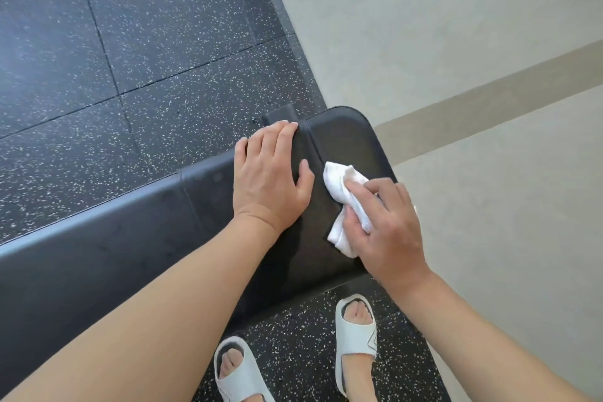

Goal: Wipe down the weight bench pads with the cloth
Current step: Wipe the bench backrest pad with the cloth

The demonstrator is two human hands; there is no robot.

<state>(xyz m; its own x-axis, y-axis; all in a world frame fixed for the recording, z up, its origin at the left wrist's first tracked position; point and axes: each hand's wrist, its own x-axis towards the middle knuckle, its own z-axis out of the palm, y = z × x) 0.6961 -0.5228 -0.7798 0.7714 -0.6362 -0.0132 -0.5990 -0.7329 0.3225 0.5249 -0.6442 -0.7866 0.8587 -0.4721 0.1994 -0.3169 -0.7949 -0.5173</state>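
Rubber floor (98, 42): dark tiles with pale specks fill the left of your view and run under the bench to your feet.
Long pad (98, 254): the black back pad of the weight bench crosses from the left edge toward the centre, its stitched seam showing near the middle.
Left hand (270, 173): you rest it flat, palm down, at the junction of the two pads. Your fingers lie straight and close together, the thumb spread toward the cloth; nothing is gripped.
Seat pad (352, 134): the shorter black pad with rounded corners, right of the gap, lies under both hands.
Cloth (346, 202): a white, crumpled cloth sits on the seat pad just right of your left thumb, one end poking out above your right fingers and the other below them.
Right hand (388, 225): you press the cloth onto the seat pad, fingers curled over its bunched middle.
Sandals (355, 339): pale open-toed pair on the speckled floor below the bench.
Light floor (489, 42): smooth pale surface with a tan stripe, at right.
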